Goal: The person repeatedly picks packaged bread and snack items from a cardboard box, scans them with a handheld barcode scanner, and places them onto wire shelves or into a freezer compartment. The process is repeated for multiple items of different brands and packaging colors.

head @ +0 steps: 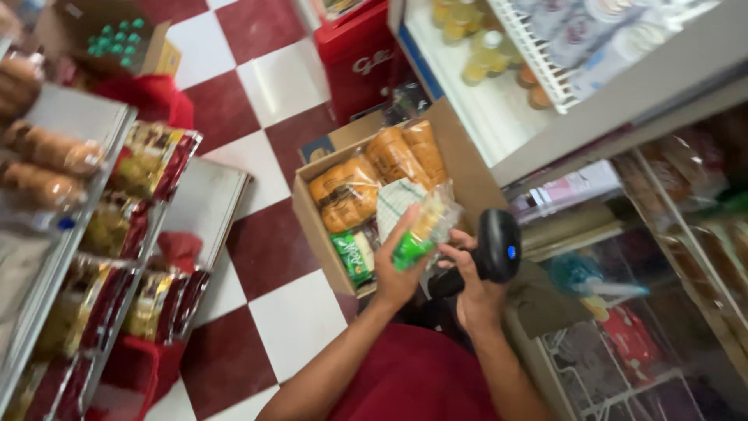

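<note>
Hands (pixel 436 269) raised (packet (pixel 421 234), scanner (pixel 495 249))

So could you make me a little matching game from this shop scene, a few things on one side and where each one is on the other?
Things:
1. clear green-ended packet
2. black scanner
3. bread loaves
4. yellow drink bottles

Places:
A. on the white fridge shelf
B. in the right hand
C. in the cardboard box
D. in the left hand

Pairs: 1-D, 2-B, 3-C, 4-A
</note>
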